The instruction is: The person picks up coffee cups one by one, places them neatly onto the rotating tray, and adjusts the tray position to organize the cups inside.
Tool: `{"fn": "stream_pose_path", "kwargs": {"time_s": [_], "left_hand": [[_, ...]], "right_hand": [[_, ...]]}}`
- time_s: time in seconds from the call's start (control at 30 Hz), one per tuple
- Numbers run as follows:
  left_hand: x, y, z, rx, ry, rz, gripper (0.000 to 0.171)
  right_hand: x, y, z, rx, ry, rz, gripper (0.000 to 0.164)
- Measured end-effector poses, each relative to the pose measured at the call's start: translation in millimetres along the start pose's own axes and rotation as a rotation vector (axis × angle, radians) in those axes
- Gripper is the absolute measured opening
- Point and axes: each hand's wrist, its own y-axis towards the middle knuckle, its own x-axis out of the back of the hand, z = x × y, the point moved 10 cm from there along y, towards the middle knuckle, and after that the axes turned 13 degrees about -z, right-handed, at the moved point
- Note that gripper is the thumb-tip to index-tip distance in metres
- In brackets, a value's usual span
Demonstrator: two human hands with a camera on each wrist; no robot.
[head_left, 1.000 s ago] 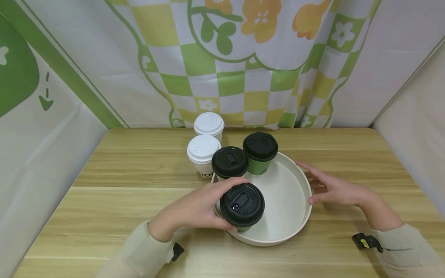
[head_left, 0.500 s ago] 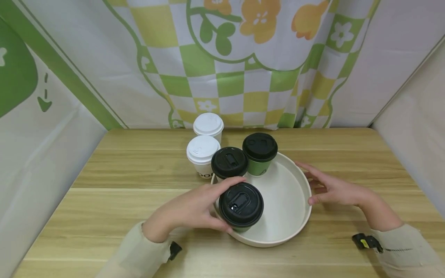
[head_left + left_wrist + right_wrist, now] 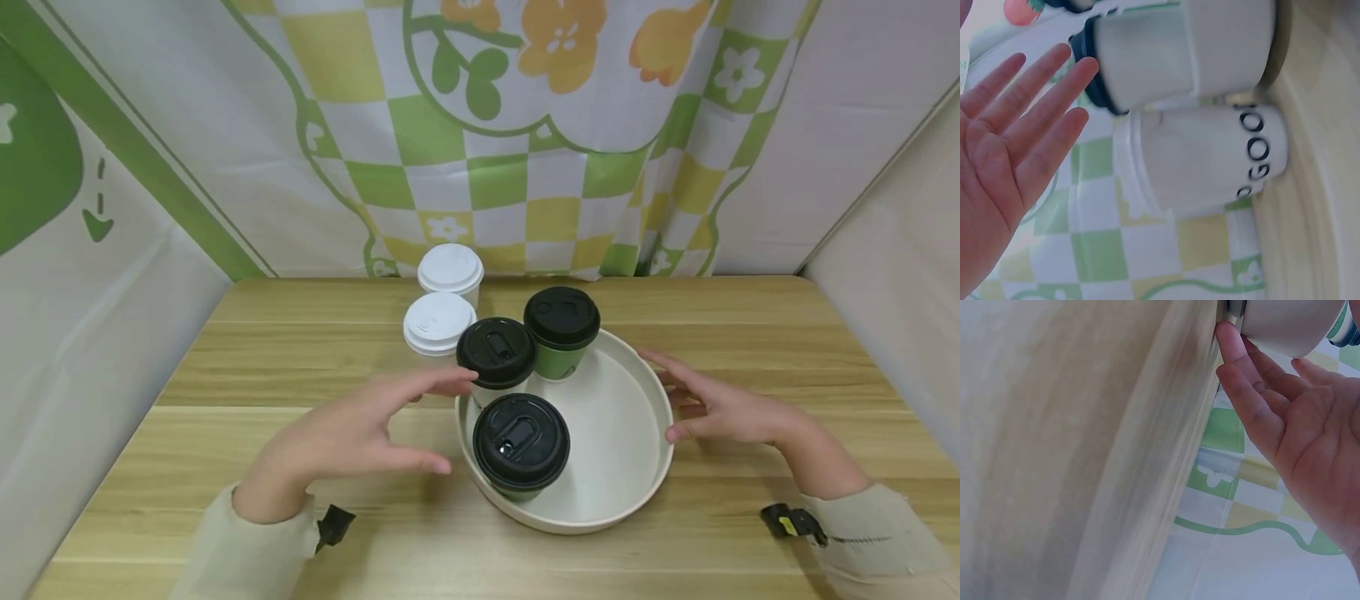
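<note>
My left hand (image 3: 341, 437) is off to the left of the round cream tray (image 3: 660, 450), its fingers spread and holding nothing. Nearest to it stands a black-lidded paper cup (image 3: 521, 442), upright at the tray's front left. Behind that cup are another black-lidded cup (image 3: 497, 354) and a green cup with a black lid (image 3: 561, 333), both in the tray. In the left wrist view, the left palm (image 3: 988, 169) faces the camera, bare. My right hand (image 3: 723, 408) rests its fingers against the tray's right outer side; the right wrist view has them at the tray wall (image 3: 1291, 325).
Two white-lidded paper cups stand behind and left of the tray, the front one (image 3: 438, 321) near its rim and the rear one (image 3: 450, 268) by the curtain. A patterned curtain (image 3: 495, 183) hangs along the back edge of the wooden table (image 3: 247, 367).
My left hand has let go of the front black-lidded cup and moved left, away from it. The cup stays in the tray. The right hand has not moved.
</note>
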Motion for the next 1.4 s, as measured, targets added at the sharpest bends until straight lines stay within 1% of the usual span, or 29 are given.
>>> {"fn": "stream_pose_path", "kwargs": {"time_s": [0.17,0.27,0.4,0.5,0.53,0.63,0.73,0.9,1.03,1.17,1.27,1.4], "left_hand": [[22.8,-0.2,-1.0,-0.067,0.038,-0.099,0.077],[34.5,0.4,0.8,-0.086,0.061,-0.161,0.079],[46.9,1.1,7.9,-0.076,0.085,-0.228,0.094],[53.9,3.5,14.3,-0.091,0.082,-0.268,0.106],[56.0,4.3,16.3,-0.101,0.076,-0.279,0.108],[61.9,6.2,26.3,-0.100,0.054,-0.308,0.112],[66.3,7.2,39.2,-0.064,0.040,-0.329,0.115],[70.7,9.3,64.2,0.040,0.022,-0.356,0.117],[70.3,11.2,83.6,0.125,0.001,-0.365,0.114],[68.2,13.9,103.2,0.193,-0.015,-0.361,0.112],[65.2,16.2,117.5,0.237,-0.022,-0.345,0.110],[59.0,20.0,131.8,0.271,-0.040,-0.319,0.107]], "right_hand": [[-0.3,0.0,2.1,0.002,0.005,0.001,0.095],[-0.5,-0.1,2.5,0.000,0.005,0.001,0.095],[-0.5,-0.1,2.6,-0.004,0.002,0.002,0.095],[-0.4,-0.2,2.3,-0.006,0.000,-0.001,0.095],[-0.3,-0.3,2.4,-0.005,-0.003,-0.002,0.095],[-0.2,-0.4,2.5,-0.004,-0.014,-0.003,0.095],[-0.1,-0.4,2.4,-0.001,-0.026,-0.005,0.095],[0.1,-0.4,1.8,0.005,-0.029,-0.006,0.095],[0.5,0.0,1.2,0.006,-0.028,-0.007,0.095],[0.8,0.4,0.7,0.009,-0.031,-0.005,0.095],[0.9,0.3,0.5,0.008,-0.032,-0.004,0.095],[1.0,0.3,0.5,0.001,-0.038,-0.003,0.095]]}}
